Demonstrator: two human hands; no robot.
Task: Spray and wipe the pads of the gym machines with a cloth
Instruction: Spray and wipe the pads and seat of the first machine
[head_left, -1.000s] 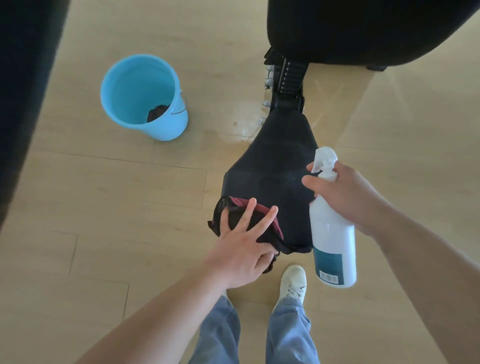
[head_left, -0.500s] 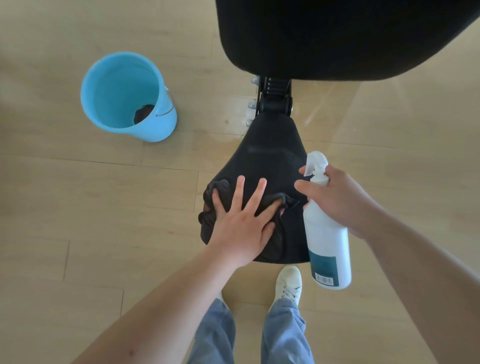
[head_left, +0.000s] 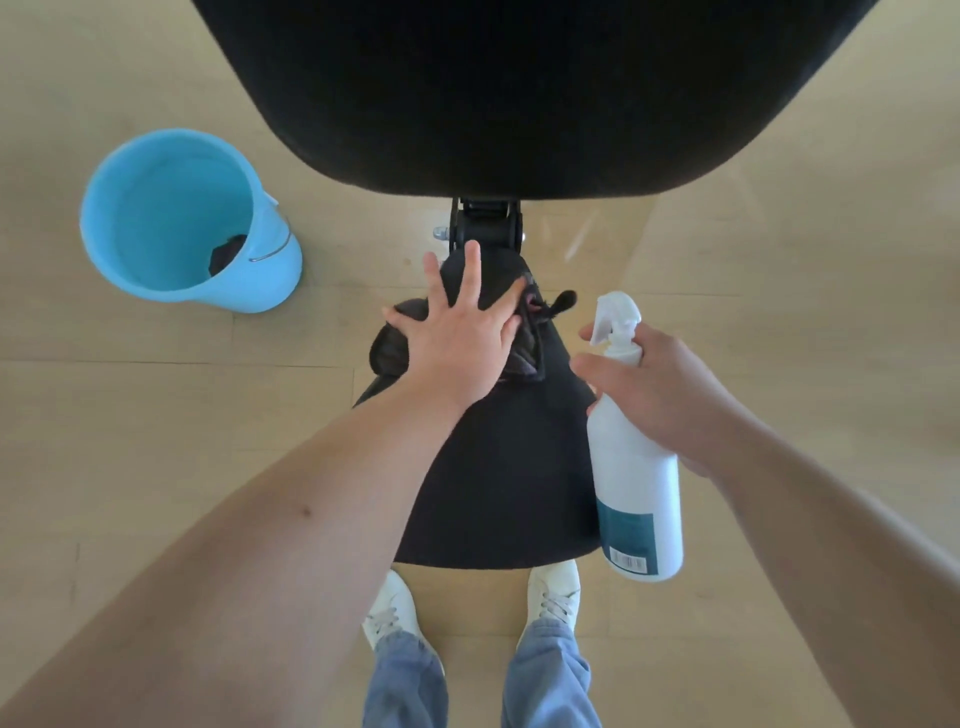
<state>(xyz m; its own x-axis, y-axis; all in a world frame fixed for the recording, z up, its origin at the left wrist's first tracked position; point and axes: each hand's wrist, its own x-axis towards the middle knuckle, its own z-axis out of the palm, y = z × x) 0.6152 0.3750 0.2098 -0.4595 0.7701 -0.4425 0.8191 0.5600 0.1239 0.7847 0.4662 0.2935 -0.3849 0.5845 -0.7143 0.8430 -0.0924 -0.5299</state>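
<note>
At the far, narrow end of the seat pad, your left hand is pressing the cloth flat, fingers spread, having slid up from the near edge; your right hand is still gripping the spray bottle.

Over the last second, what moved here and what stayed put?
The left hand, pressed flat, pushed the dark wiping cloth along the black padded seat, from its near end to the narrow far end. Nothing was picked up or let go. The right hand still holds the white plastic spray bottle beside the seat; the blue plastic bucket stands where it was.
</note>
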